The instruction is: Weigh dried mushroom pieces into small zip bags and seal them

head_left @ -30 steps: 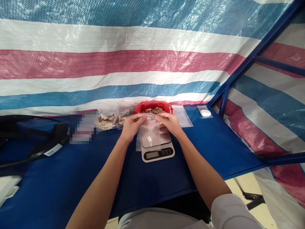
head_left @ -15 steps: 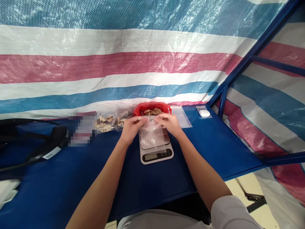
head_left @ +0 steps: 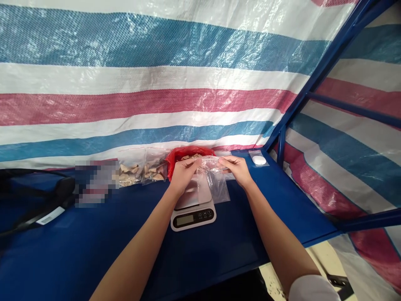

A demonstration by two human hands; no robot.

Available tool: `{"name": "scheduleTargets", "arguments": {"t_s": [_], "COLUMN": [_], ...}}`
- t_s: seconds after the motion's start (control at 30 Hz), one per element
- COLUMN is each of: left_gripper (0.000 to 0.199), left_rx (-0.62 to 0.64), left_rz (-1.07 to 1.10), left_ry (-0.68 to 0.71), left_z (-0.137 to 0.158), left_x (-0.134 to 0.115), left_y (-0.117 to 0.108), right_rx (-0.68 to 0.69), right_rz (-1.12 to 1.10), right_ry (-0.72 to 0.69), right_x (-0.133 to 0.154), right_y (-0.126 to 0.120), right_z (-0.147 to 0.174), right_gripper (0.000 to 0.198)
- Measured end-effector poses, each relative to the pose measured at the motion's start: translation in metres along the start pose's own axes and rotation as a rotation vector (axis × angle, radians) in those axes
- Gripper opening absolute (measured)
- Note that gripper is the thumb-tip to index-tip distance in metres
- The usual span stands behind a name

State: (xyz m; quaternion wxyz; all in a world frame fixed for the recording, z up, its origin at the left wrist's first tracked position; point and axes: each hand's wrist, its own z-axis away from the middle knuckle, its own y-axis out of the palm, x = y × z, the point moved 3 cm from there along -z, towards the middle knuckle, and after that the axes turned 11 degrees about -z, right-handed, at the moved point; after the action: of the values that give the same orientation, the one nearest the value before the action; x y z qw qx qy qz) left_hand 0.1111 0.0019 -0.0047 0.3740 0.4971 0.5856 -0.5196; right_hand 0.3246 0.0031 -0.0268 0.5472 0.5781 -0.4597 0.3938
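Note:
A clear zip-lock bag (head_left: 219, 187) hangs between my hands, its top edge pinched at both corners. My left hand (head_left: 184, 172) closes on the bag's left side, above the kitchen scale. On the right side, my right hand (head_left: 237, 168) grips it between thumb and fingers. Nothing shows inside the bag. Below and to its left lies the white kitchen scale (head_left: 193, 218), partly covered by the bag and my left hand. Just behind my hands sits a red plastic bag (head_left: 171, 161) with dried brown slices (head_left: 191, 157) in its mouth.
Clear bags of dried slices (head_left: 129, 173) stand along the back left. A small clear packet with a white case (head_left: 259, 160) lies at the back right. Black straps (head_left: 56, 188) lie on the left of the blue table (head_left: 125, 234). Striped sheeting (head_left: 140, 104) hangs behind.
The clear bag and both hands have shifted right relative to the scale, so more of the scale's panel shows. My right hand has opened slightly wider from the left. The view has tilted and turned.

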Motion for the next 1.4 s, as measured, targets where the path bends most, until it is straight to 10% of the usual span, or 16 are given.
{"name": "scheduleTargets", "arguments": {"t_s": [0.27, 0.53, 1.03, 1.23, 1.4], "left_gripper": [0.018, 0.020, 0.027, 0.027, 0.029], "left_rx": [-0.094, 0.206, 0.516, 0.522, 0.520], "left_rz": [-0.462, -1.009, -1.288, -1.240, -1.223], "left_ry": [0.307, 0.779, 0.669, 0.664, 0.704], "left_z": [-0.003, 0.007, 0.006, 0.003, 0.003], "left_x": [-0.011, -0.014, 0.003, 0.009, 0.010], "left_y": [0.032, 0.085, 0.111, 0.111, 0.109], "right_rx": [-0.059, -0.038, -0.077, 0.327, 0.492], "right_rz": [0.009, 0.090, 0.915, 1.020, 1.130], "right_ry": [0.056, 0.105, -0.364, -0.657, -0.589], "right_x": [0.000, -0.009, 0.003, -0.001, -0.033], "right_y": [-0.065, -0.089, -0.083, -0.047, -0.044], "right_z": [-0.036, -0.078, -0.077, -0.053, -0.065], "right_gripper": [0.042, 0.049, 0.026, 0.030, 0.035]}}
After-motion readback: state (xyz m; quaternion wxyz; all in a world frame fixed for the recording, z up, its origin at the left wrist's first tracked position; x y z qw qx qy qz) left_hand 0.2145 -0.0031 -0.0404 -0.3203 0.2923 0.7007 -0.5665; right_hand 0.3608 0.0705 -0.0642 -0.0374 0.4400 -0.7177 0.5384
